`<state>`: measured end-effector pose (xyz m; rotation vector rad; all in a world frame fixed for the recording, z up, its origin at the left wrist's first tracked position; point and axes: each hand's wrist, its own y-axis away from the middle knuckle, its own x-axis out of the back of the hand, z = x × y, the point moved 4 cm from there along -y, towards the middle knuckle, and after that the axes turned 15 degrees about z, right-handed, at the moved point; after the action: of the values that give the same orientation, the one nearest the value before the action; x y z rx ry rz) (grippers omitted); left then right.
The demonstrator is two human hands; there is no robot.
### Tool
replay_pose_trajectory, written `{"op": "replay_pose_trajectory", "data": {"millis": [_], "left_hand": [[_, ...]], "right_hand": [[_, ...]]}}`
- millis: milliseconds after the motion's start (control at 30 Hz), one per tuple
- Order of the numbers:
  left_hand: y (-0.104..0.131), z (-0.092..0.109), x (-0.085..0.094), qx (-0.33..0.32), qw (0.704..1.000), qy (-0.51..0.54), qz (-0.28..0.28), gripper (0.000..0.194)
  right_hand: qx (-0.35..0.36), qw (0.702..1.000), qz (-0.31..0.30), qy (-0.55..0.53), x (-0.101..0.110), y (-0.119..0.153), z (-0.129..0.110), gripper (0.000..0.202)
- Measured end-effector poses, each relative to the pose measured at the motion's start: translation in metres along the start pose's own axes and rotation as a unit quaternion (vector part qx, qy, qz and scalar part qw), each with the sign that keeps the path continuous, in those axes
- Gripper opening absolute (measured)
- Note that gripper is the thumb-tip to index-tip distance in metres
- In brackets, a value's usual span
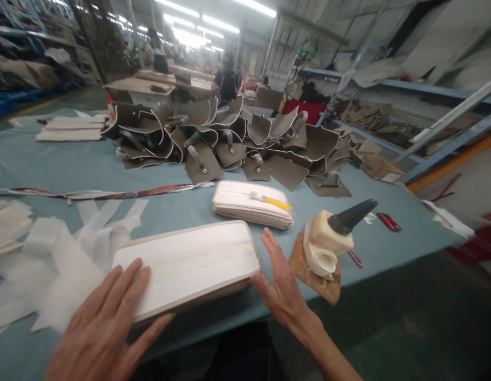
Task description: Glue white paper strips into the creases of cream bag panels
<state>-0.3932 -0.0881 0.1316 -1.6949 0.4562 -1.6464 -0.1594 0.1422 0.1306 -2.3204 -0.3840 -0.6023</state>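
A stack of white rounded rectangular panels with beige edges (189, 264) lies near the table's front edge. My left hand (106, 317) rests on its left end, fingers stretched over the top panel and thumb along the front side. At the right end, my right hand (280, 286) has its fingers spread, with the thumb close to the stack's corner; whether it touches, I cannot tell. Behind it sits a smaller stack of similar panels (245, 201), with a yellow-handled brush (273, 200) lying on top. Right of my right hand stands a cream glue bottle with a black nozzle (328, 238) on a brown board (298, 264).
Grey-brown bag pieces with handles (205, 159) are heaped across the back of the table (169, 211). White strips (66, 248) lie at left. A red-and-black object (389, 221) is at right. Shelving (423, 87) stands beyond; a person (227, 82) is in the background.
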Motion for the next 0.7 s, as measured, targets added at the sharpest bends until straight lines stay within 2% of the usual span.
{"op": "replay_pose_trajectory", "data": {"millis": [133,200,267,333,400,500,533,567,633,700], "left_hand": [[-0.011,-0.003,0.01,0.02,0.999,0.027,-0.008,0.09],[-0.022,0.001,0.011,0.011,1.0,0.027,-0.01,0.092],[-0.036,0.013,0.011,-0.016,1.0,0.021,-0.005,0.092],[-0.05,0.034,0.009,-0.055,0.998,0.01,0.001,0.09],[-0.058,0.062,0.008,-0.089,0.996,0.011,0.01,0.086],[-0.053,0.11,0.008,-0.12,0.985,0.121,0.016,0.069],[-0.046,0.125,0.005,-0.129,0.973,0.192,-0.007,0.061],[-0.039,0.137,-0.001,-0.129,0.953,0.264,-0.073,0.053],[-0.029,0.149,-0.018,-0.056,0.917,0.346,-0.191,0.045],[-0.027,0.149,-0.039,0.045,0.888,0.34,-0.308,0.049]], "right_hand": [[-0.14,0.978,0.003,-0.152,-0.002,-0.035,0.031,0.071],[-0.134,0.979,-0.015,-0.154,-0.012,-0.061,0.036,0.069],[-0.087,0.987,-0.077,-0.114,-0.027,-0.087,0.032,0.069],[-0.056,0.984,-0.133,-0.102,-0.039,-0.111,0.022,0.063],[-0.021,0.971,-0.233,-0.047,-0.051,-0.129,0.009,0.064],[-0.009,0.931,-0.364,0.021,-0.066,-0.145,-0.003,0.074],[-0.012,0.919,-0.393,0.035,-0.071,-0.149,-0.004,0.077],[-0.015,0.909,-0.414,0.047,-0.075,-0.153,-0.004,0.079],[-0.023,0.897,-0.436,0.066,-0.085,-0.158,-0.003,0.085],[-0.043,0.888,-0.453,0.073,-0.094,-0.16,0.001,0.092]]}}
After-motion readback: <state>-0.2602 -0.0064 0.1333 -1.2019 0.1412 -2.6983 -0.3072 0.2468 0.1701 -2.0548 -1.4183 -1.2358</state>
